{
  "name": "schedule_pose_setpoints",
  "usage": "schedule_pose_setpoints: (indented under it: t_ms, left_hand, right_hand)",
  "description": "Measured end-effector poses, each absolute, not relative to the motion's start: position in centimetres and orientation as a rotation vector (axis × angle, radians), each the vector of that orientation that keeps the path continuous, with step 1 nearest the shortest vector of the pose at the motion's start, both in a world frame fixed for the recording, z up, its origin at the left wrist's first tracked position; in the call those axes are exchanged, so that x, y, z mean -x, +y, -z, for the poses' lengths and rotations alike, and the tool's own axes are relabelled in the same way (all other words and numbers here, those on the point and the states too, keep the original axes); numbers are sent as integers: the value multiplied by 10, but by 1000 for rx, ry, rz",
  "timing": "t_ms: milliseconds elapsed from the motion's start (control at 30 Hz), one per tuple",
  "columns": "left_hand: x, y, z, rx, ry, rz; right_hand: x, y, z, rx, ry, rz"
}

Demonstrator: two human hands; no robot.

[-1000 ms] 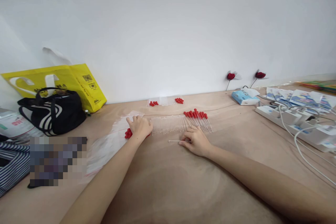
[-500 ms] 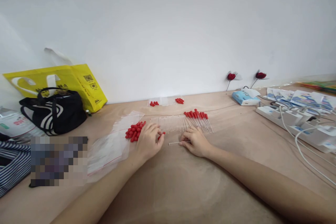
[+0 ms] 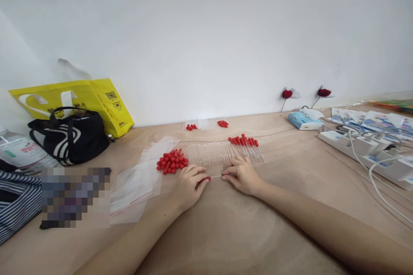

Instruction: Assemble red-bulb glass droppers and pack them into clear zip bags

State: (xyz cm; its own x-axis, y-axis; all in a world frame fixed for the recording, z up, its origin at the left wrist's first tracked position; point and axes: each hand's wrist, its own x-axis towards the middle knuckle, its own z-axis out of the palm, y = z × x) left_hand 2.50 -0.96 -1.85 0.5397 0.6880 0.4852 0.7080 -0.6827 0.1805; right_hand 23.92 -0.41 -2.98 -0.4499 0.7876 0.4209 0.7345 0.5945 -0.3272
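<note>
My left hand pinches a red rubber dropper bulb between thumb and fingers. Facing it, my right hand is closed on a thin clear dropper tube, which points left at the bulb. Bulb and tube end look close together; whether they touch is hard to tell. Behind my left hand lies a pile of red bulbs. Beyond both hands runs a row of loose clear tubes. At its right end, several tubes carry red bulbs.
Flat clear plastic bags lie to the left. Small bagged red bulbs are by the wall. At left stand a black bag and a yellow bag. A tissue pack and a power strip with cables sit at right.
My left hand has moved away from the bulb pile, right and toward me, bringing its red bulb up to the tube end. My right hand keeps the tube in nearly the same place.
</note>
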Motion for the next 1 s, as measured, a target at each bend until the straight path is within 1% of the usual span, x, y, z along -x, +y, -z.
schedule_pose_setpoints:
  t_ms: [200, 533, 700, 1000]
  left_hand:
    - [-28, -13, 15, 2727, -1187, 825]
    - [-28, -12, 17, 2690, -1201, 892]
    - [-27, -12, 19, 2644, -1273, 970]
    - [-28, -11, 19, 2626, -1270, 1026]
  right_hand:
    - [-235, -7, 34, 1206, -2250, 21]
    - [-230, -16, 28, 1153, -2170, -30]
    - [-228, -17, 28, 1135, -2163, 7]
    - [-228, -20, 27, 1032, -2215, 64]
